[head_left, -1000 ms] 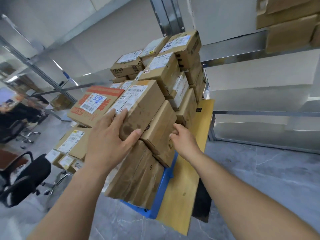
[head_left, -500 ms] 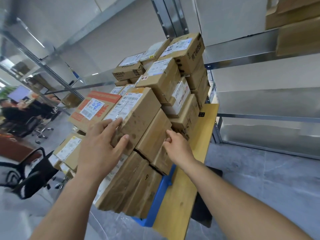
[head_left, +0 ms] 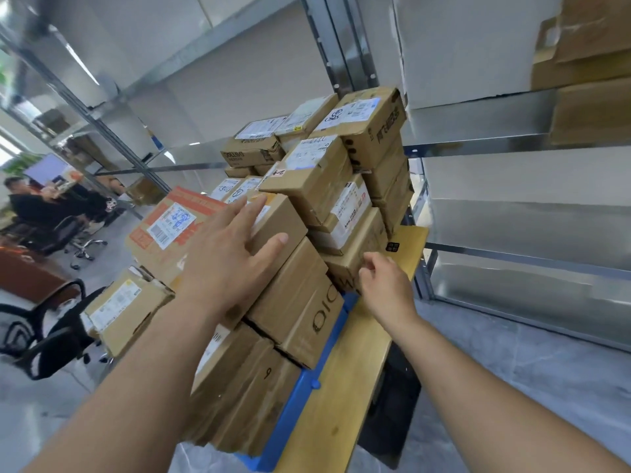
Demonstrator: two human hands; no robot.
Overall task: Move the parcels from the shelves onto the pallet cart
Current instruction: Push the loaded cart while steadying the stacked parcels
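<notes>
- Two bare hands meet stacked parcels (head_left: 341,186) on the pallet cart (head_left: 345,380), beside metal shelves (head_left: 495,110).
- Left hand (head_left: 225,264), released, lies flat with fingers spread on a brown parcel (head_left: 286,223).
- Right hand (head_left: 387,288) curls its fingers at the corner of a lower parcel (head_left: 355,247); a grip cannot be told.

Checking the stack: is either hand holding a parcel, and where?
Left hand lies open atop a brown parcel, gripping nothing. Right hand curls against a lower parcel; grip cannot be told.
</notes>
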